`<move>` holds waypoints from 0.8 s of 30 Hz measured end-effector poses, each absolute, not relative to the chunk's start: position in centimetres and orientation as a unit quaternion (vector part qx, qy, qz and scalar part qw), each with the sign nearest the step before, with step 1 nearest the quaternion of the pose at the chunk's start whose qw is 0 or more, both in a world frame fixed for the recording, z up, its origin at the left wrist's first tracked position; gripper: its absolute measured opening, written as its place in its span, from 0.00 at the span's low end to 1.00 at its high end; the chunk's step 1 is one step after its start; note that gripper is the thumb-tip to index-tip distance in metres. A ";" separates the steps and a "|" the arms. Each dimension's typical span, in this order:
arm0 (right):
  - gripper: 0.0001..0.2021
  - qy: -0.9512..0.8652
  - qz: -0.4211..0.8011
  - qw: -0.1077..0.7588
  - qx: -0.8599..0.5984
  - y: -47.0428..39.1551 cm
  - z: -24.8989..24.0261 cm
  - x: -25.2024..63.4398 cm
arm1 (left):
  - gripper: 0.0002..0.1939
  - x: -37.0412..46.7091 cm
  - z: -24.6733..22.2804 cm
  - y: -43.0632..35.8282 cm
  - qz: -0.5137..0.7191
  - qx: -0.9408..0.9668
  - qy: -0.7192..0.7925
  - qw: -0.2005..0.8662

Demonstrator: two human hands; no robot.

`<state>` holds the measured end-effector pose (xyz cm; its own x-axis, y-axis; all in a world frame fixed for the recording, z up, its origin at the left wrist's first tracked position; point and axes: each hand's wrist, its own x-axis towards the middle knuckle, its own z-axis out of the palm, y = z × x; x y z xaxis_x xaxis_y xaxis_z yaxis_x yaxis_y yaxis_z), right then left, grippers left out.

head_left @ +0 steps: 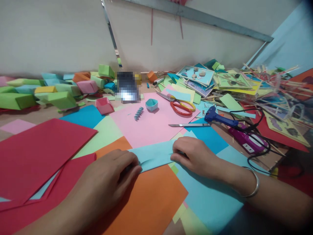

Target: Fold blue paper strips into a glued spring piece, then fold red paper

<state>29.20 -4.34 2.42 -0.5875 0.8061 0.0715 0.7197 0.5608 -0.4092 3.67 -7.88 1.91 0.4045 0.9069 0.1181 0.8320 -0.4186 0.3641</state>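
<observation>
A folded strip of light blue paper (154, 153) stretches between my two hands, low over orange paper (151, 199). My left hand (112, 179) pinches its left end between thumb and fingers. At the other end, my right hand (193, 153) grips the strip with curled fingers; a bangle (256, 182) circles that wrist. Beyond the strip lies pink paper (137, 130), bearing a small blue folded paper box (152, 104) and a curled blue-grey piece (139, 114). A craft knife (188, 125) and red-and-yellow-handled scissors (182, 107) lie past my right hand.
Red sheets (41, 156) cover the left side. Several coloured paper boxes (61, 99) line the back left. A blue glue gun (220, 117) with a looping black cord (249, 160) lies at right, by a purple power strip (249, 140). Decorated cards (195, 75) and sticks pile up behind.
</observation>
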 end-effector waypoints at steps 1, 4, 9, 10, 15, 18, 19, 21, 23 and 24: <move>0.11 -0.873 0.172 0.127 -0.438 -4.3 2.4 29.2 | 0.16 3.7 1.9 -7.8 0.151 0.829 0.524 0.126; 0.11 -0.870 0.175 0.132 -0.440 -4.3 2.3 29.2 | 0.15 3.7 1.9 -7.8 0.157 0.825 0.526 0.134; 0.12 -0.865 0.182 0.132 -0.449 -4.4 2.4 29.2 | 0.10 3.7 1.5 -7.9 0.186 0.807 0.536 0.163; 0.12 -0.865 0.182 0.131 -0.449 -4.4 2.4 29.1 | 0.11 3.7 1.5 -7.9 0.196 0.809 0.529 0.166; 0.11 -0.866 0.178 0.129 -0.449 -4.3 2.4 29.1 | 0.15 3.6 1.5 -8.0 0.206 0.832 0.490 0.159; 0.10 -0.867 0.176 0.118 -0.450 -4.4 2.5 29.1 | 0.15 3.5 1.4 -8.1 0.196 0.832 0.498 0.149; 0.09 -0.867 0.179 0.114 -0.450 -4.4 2.6 29.2 | 0.15 3.4 1.4 -8.1 0.194 0.831 0.500 0.147; 0.06 -0.865 0.186 0.111 -0.452 -4.5 2.7 29.2 | 0.15 3.4 1.4 -8.0 0.193 0.833 0.498 0.146; 0.03 -0.863 0.191 0.116 -0.452 -4.6 2.7 29.3 | 0.14 3.4 1.4 -7.9 0.196 0.837 0.490 0.147; 0.03 -0.863 0.193 0.119 -0.452 -4.6 2.8 29.3 | 0.14 3.4 1.4 -7.9 0.197 0.838 0.486 0.147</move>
